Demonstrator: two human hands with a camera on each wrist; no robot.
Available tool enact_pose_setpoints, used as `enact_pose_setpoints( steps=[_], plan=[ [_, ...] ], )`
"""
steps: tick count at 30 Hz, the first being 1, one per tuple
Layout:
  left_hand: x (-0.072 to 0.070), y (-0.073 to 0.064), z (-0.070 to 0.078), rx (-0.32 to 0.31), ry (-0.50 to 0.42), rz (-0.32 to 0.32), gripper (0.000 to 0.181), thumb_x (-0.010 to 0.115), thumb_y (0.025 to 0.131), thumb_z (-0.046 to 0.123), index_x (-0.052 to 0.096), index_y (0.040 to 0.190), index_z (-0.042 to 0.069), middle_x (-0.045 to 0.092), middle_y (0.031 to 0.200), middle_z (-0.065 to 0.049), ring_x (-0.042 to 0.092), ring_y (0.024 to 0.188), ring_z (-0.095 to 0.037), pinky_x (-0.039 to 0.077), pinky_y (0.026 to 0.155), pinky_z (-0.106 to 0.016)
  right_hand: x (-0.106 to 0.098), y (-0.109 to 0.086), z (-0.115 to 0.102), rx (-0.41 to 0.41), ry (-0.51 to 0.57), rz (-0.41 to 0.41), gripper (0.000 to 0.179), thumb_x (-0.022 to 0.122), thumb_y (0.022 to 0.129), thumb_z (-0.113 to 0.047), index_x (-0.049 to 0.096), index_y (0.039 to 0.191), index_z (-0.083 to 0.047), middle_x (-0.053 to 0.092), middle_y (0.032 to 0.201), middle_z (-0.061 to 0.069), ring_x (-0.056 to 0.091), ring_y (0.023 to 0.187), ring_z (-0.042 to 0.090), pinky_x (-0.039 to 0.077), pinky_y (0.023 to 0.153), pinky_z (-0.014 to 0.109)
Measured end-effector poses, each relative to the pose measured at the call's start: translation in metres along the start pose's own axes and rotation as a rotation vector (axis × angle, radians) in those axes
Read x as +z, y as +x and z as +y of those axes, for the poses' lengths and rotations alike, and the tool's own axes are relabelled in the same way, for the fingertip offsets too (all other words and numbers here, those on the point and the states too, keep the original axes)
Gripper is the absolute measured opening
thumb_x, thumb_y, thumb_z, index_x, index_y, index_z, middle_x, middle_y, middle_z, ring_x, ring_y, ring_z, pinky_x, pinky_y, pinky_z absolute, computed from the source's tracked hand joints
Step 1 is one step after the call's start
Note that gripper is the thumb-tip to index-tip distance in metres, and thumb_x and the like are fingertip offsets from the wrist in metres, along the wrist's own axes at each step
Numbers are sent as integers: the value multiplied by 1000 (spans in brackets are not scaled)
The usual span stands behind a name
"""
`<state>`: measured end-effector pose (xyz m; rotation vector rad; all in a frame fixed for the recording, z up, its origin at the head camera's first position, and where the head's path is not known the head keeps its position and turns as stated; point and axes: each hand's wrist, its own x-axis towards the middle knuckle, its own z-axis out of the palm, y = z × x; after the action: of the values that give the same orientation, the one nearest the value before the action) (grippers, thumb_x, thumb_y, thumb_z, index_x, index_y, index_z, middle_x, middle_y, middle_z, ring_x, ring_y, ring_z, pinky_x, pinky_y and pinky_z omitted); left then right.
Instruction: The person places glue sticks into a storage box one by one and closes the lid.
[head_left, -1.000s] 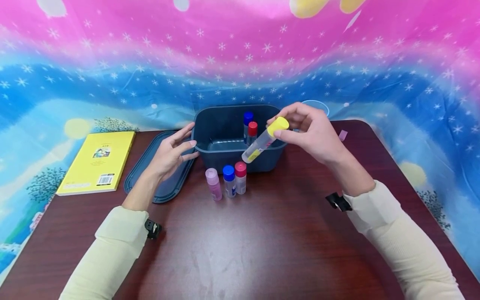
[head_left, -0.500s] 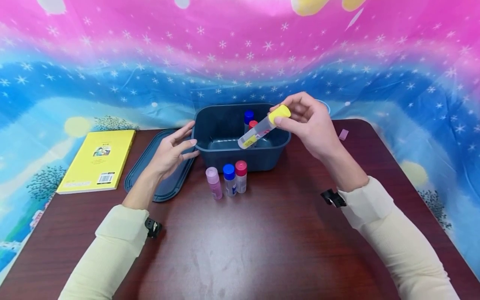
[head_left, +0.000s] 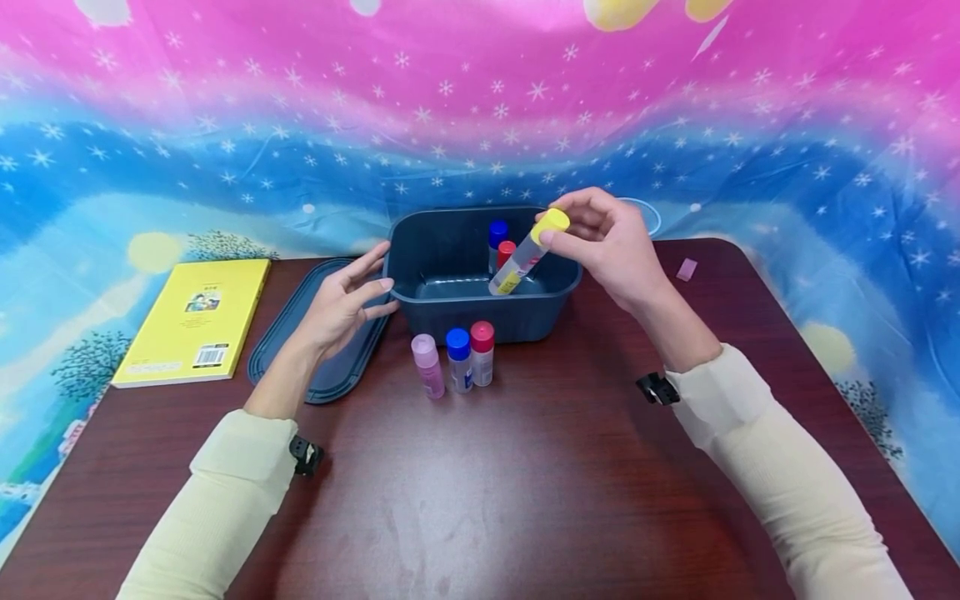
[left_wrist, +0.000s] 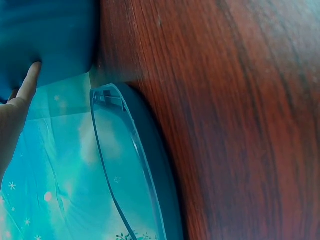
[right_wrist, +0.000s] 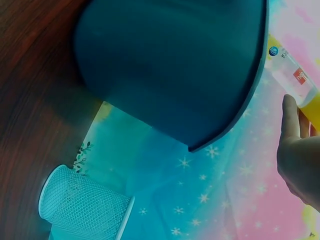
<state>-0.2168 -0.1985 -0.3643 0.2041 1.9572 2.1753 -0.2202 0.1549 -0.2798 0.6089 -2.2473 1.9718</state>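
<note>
My right hand (head_left: 611,242) pinches a clear tube with a yellow cap (head_left: 553,221) by its cap end. The tube slants over the dark blue bin (head_left: 480,321), its lower end down inside the opening; whether it touches the bottom I cannot tell. Two capped tubes stand in the bin: one with a blue cap (head_left: 498,231) and one with a red cap (head_left: 506,250), partly hidden. With fingers spread, my left hand (head_left: 337,312) touches the bin's left side. In front of the bin stand a purple tube (head_left: 427,367), a blue-capped tube (head_left: 459,360) and a red-capped tube (head_left: 482,354).
A dark blue lid (head_left: 348,367) lies left of the bin, under my left hand. Farther left is a yellow book (head_left: 198,321). Behind my right hand stands a light blue mesh cup (right_wrist: 85,202). A small pink piece (head_left: 686,269) lies at the right on the table (head_left: 525,483).
My right hand has carried the yellow-capped tube from in front of the bin's rim to over its opening, then slightly left, tilting it steeper. My left hand has stayed put.
</note>
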Motion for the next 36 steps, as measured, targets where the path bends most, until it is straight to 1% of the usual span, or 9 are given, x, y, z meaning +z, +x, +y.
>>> enact_pose_setpoints(
  steps=[6,10,15,18,22,26,30,36],
  plan=[
    [-1,0,0,5,-3,-6,64,62,102,15,34,160,22,17,166,-10,23,150,-31,41,109,-55,2,7,4,90,-116,-26,34,76,92,-11,67,123,-2,70,119,10,68,103,22,56,92,29],
    [-2,1,-1,3,0,-7,65,63,102,17,33,160,23,17,166,-10,23,150,-31,40,109,-54,6,12,10,123,-170,-62,36,76,92,-13,66,125,-2,70,119,10,67,102,24,56,91,30],
    [-3,1,-1,-3,3,-9,66,63,102,18,33,160,24,16,167,-10,22,151,-31,40,110,-54,10,15,18,140,-210,-106,37,77,92,-14,65,124,-2,69,116,11,66,101,24,57,86,30],
    [-3,1,-1,-2,2,-11,66,63,102,18,33,160,24,16,167,-10,23,150,-31,40,110,-54,13,17,20,146,-238,-129,35,78,91,-14,67,122,-3,69,112,12,66,99,24,57,84,29],
    [-2,2,-1,-3,-1,-13,65,62,102,16,33,160,23,16,167,-10,23,150,-31,40,110,-54,16,22,21,177,-274,-175,32,78,91,-12,67,119,-4,68,110,12,66,98,24,57,83,31],
    [-2,1,-1,-2,-7,-16,66,62,102,16,33,160,23,17,166,-10,26,150,-32,40,110,-54,18,24,21,210,-304,-232,28,77,91,-10,68,117,-4,68,110,11,66,98,24,57,83,36],
    [-1,1,-1,0,-10,-16,65,61,103,15,33,160,23,19,166,-10,28,149,-32,41,109,-54,19,27,22,224,-340,-272,28,77,90,-9,68,116,-3,68,110,13,66,100,26,56,86,39],
    [0,1,0,-3,-7,-5,64,60,103,13,33,160,23,18,166,-10,26,149,-32,41,109,-54,21,30,22,231,-433,-326,29,79,89,-9,68,115,-2,67,113,13,65,103,27,56,90,41]
  ],
)
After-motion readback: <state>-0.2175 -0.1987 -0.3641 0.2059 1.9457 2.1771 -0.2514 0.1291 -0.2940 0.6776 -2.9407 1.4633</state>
